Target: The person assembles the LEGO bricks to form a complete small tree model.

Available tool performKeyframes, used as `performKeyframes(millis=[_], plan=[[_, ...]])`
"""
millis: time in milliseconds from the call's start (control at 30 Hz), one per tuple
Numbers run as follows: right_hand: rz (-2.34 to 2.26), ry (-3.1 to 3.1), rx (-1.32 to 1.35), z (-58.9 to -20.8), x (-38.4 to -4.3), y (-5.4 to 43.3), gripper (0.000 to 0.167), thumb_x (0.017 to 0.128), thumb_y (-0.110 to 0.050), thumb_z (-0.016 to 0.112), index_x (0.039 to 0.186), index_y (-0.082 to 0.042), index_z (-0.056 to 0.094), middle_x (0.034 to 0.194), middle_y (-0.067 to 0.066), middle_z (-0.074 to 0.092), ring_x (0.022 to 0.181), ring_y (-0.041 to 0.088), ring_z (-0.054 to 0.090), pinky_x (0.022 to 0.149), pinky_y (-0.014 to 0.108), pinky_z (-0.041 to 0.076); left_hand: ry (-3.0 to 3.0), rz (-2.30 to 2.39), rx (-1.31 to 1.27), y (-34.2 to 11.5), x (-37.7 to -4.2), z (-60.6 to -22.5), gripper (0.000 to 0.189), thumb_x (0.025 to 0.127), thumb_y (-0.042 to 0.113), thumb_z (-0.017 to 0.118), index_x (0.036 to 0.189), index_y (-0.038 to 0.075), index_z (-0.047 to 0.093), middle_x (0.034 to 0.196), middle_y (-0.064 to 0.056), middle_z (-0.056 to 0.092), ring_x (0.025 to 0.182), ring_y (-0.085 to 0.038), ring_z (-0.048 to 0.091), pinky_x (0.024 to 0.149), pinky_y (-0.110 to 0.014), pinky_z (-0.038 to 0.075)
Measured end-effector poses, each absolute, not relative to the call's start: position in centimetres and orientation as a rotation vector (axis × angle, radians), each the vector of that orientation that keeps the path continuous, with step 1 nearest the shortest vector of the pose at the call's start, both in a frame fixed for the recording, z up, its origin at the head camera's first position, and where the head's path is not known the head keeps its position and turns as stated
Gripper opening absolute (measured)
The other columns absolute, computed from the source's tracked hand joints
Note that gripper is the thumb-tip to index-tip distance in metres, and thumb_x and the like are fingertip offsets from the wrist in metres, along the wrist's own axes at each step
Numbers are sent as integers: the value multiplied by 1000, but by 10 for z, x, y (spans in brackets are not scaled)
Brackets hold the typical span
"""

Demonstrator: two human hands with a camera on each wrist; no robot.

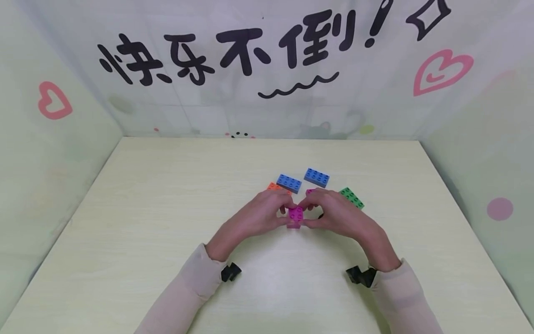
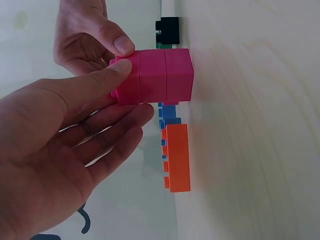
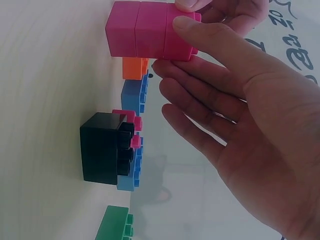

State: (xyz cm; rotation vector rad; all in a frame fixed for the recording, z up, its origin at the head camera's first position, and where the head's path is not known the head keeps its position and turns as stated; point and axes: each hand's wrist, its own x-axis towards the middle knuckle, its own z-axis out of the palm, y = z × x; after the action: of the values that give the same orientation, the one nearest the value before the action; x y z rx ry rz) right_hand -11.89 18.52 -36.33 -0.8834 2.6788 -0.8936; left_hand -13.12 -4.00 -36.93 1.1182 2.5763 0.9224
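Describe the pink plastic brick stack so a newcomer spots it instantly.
On the pale wood-grain table, find the left hand and right hand facing each other. Between their fingers is the stack of three pink plastic bricks. Only this is held; the separate pink plastic brick beyond isn't.

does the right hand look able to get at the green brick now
Probably yes: the green brick lies just beyond the right hand with nothing on top. The hand pinches the pink stack, so it would likely need to let go first.
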Motion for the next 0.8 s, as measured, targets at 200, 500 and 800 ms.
performKeyframes(millis=[200,500,800], plan=[[-871,2682,-875,-362,-120,185,32,79,-22,85,108,-15,74,96,-2,69,90,20,64,73,35,55,2586,926,1122,-40,-133,-371,26,82,20,82,104,10,72,92,6,67,86,-15,64,74,-19,48],[-751,2749,-897,-364,-120,182,34,77,-29,86,107,-17,75,95,-4,69,84,17,61,68,28,52,2546,948,1099,-41,-137,-374,31,80,24,83,107,12,71,95,7,66,92,-14,64,78,-20,49],[-710,2747,-864,-365,-118,179,32,77,-25,86,106,-15,74,93,-4,68,83,16,61,70,27,51,2702,830,1036,-58,-153,-389,46,94,42,64,131,15,61,128,1,56,120,-15,45,98,-32,42]])
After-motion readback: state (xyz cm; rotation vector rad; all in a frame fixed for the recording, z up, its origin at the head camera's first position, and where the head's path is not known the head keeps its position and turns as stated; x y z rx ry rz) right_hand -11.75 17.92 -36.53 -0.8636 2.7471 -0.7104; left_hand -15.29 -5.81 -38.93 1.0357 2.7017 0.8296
